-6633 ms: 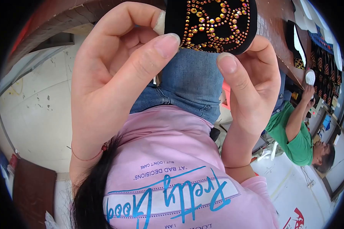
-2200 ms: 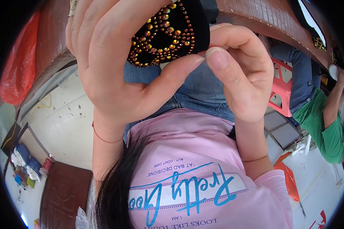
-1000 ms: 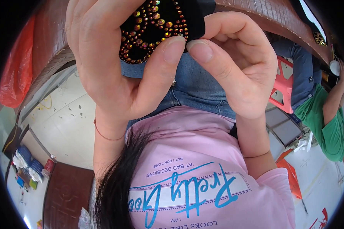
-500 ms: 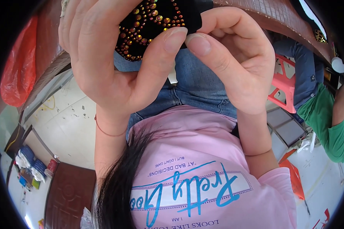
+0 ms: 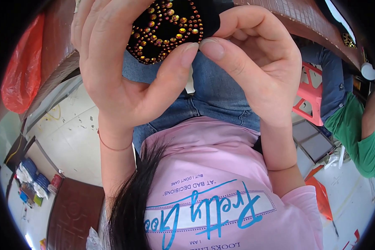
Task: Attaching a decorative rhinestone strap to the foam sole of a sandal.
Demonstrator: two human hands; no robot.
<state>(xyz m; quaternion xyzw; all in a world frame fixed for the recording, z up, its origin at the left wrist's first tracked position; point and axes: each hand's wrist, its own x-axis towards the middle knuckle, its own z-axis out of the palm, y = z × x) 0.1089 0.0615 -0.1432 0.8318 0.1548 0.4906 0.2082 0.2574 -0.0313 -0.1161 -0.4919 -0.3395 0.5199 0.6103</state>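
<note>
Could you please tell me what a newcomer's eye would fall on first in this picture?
Probably the gem-studded black piece at the top centre, glinting gold and orange between the left hand and the right hand. After that, the bright red plastic bag at the upper left and the pink stool at the right stand out, with the pink shirt filling the lower middle.

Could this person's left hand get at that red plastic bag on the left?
Probably yes: nothing visible stands between the left hand and the red plastic bag. But that hand holds the black studded piece, so it would likely need freeing first, and depth is hard to judge.
</note>
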